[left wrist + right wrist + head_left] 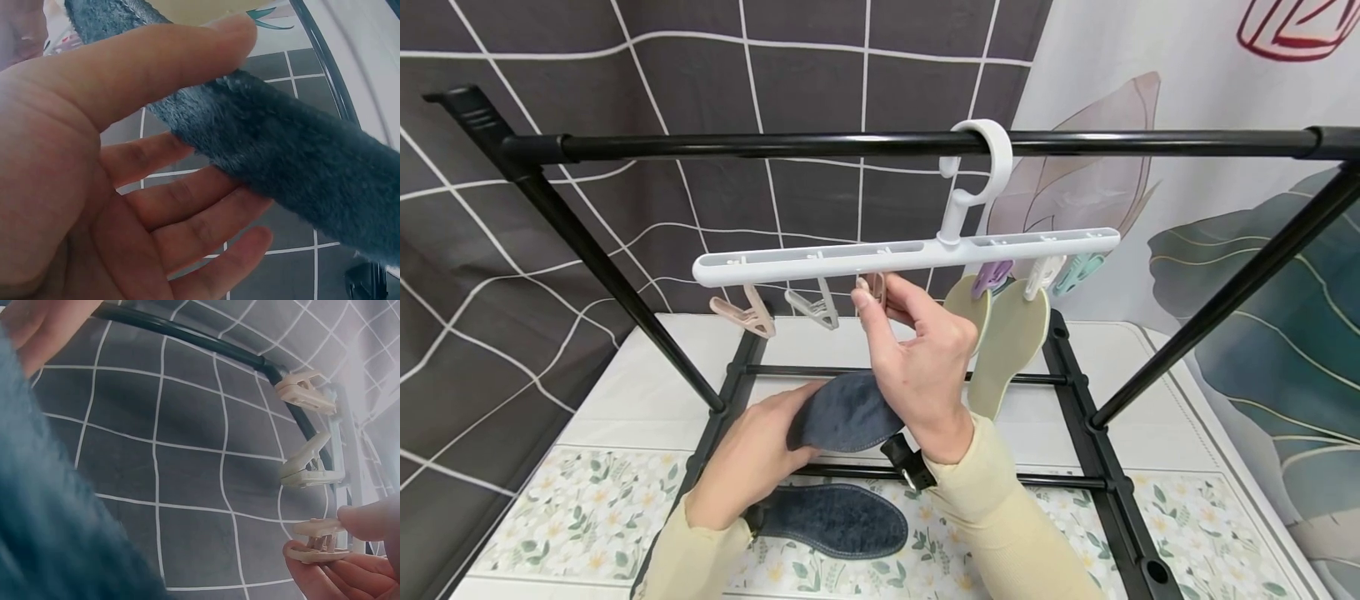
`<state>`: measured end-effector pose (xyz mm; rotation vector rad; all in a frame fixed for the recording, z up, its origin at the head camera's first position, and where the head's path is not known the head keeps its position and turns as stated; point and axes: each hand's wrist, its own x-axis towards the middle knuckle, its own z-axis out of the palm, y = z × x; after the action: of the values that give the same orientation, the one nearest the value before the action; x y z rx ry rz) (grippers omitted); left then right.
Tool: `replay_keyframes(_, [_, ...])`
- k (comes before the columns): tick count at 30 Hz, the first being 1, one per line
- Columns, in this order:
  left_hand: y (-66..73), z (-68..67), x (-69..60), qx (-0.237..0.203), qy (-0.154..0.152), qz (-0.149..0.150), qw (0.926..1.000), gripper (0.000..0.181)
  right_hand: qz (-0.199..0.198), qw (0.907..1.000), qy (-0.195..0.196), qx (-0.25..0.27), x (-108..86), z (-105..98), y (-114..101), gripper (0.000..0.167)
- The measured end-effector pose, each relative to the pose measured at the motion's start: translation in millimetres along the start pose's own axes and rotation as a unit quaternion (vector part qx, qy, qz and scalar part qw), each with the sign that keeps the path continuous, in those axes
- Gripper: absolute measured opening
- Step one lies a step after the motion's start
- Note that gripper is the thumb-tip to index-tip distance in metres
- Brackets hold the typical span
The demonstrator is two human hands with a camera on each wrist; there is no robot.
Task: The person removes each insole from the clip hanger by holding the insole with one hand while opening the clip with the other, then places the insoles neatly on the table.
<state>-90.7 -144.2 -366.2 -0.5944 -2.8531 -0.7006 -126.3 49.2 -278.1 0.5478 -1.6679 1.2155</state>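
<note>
My left hand (752,454) holds a dark blue fuzzy insole (846,412) between thumb and fingers, below a white clip hanger (820,262). In the left wrist view its plush face (300,150) shows edge-on past the thumb. Up at the hanger, my right hand (921,358) pinches a pinkish clothespin (319,540) between thumb and fingers. The insole is below this clothespin, apart from it. A second dark blue insole (842,521) lies on the floral surface beneath the left wrist.
The hanger hooks over a black rack bar (760,147). Pink (748,312) and white (820,307) clothespins dangle at its left. Pale green insoles (1011,342) hang at right from purple (992,277) and white clips, beside a mint clip (1078,273). Slanted black posts (617,287) flank the hands.
</note>
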Motion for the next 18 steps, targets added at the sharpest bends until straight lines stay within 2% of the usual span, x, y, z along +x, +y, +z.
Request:
replay_keyframes(7, [-3.1,-1.0,-7.5,0.016,0.002,0.004,0.9999,0.078,0.001,1.0000,-0.005,-0.005,-0.5,-0.4,-0.2,0.017])
replay_keyframes(18, [-2.3,-1.6,-20.5,0.020,-0.033,-0.009,0.9992,0.077,0.008,0.9999,-0.010,0.007,-1.7,-0.3,0.7,0.019])
